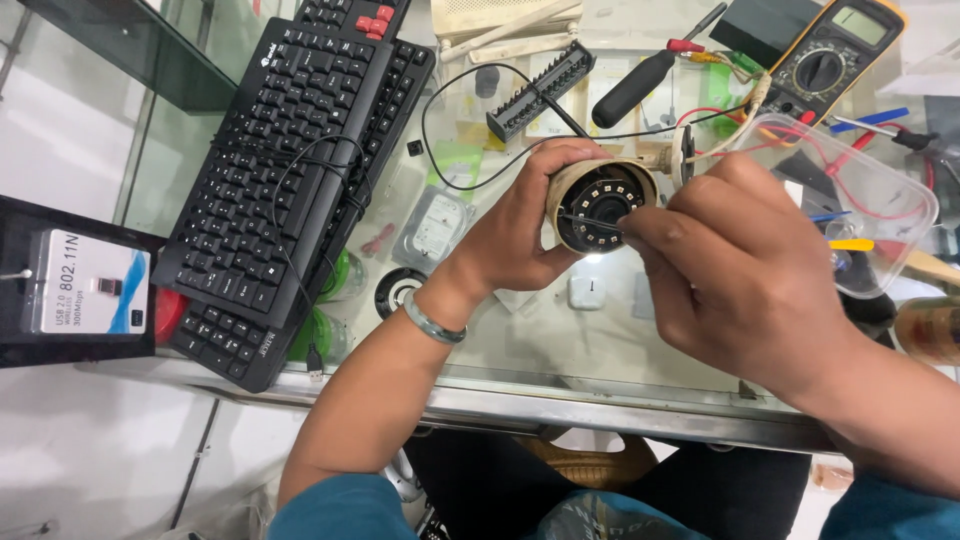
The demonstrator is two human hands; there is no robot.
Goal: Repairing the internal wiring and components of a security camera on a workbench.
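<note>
Gripping: your left hand (520, 225) wraps closed around the tan barrel of a cylindrical security camera (598, 205), held above the glass desk (560, 340) with its dark face turned up toward you
Probing: your right hand (740, 270) pinches a thin black tool (590, 222) between thumb and forefinger; its tip lies across the camera's face, just beside the lens
Lens risk: I judge that a slip of that tip would scratch the lens or the ring of small lights around it; too steep an angle or too much pressure would cause it
Drop risk: the camera hangs unsupported over glass; a loosened left grip would let it fall
Snag risk: wires (700, 125) trail from the camera's rear toward the clear plastic tub (880, 215) and multimeter (825, 60); twisting the barrel could strain them
Clutter: keyboard (290, 180) and screwdriver (640, 85) sit well apart
</note>
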